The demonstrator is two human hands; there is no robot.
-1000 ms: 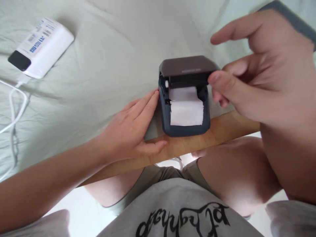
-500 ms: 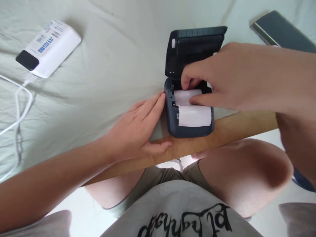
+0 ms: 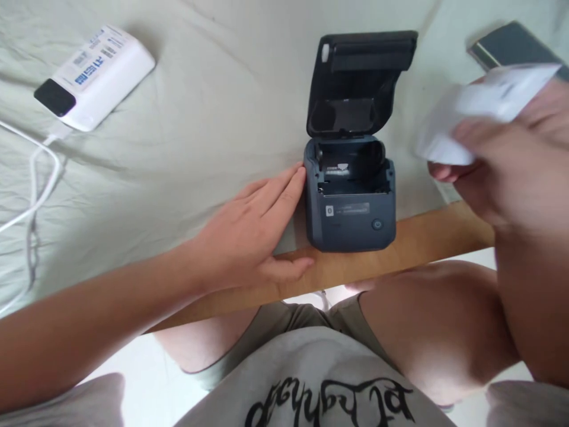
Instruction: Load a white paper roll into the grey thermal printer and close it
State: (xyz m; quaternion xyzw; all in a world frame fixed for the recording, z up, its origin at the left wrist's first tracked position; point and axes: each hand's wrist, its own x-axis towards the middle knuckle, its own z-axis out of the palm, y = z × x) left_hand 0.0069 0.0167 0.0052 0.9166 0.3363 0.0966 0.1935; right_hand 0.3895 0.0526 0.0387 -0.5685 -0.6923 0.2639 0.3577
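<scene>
A dark blue-grey device [image 3: 351, 219] sits near the bed or table edge, its black lid [image 3: 360, 71] raised and its inner compartment uncovered. Against the device's left side rest the fingertips of my left hand [image 3: 249, 237]; the hand lies flat, thumb apart, holding nothing. To the right of the device, my right hand [image 3: 511, 148] grips a white paper roll [image 3: 484, 107] with a loose strip. Both the roll and that hand are blurred by motion.
At the upper left lies a white power bank [image 3: 111, 77] with a black end and a white cable [image 3: 57, 172]. A dark flat object [image 3: 511, 44] is at the upper right. A wooden edge [image 3: 427, 231] runs in front of my lap.
My right hand has lifted the white paper roll out of the device and moved it to the right. My left hand stays beside the device.
</scene>
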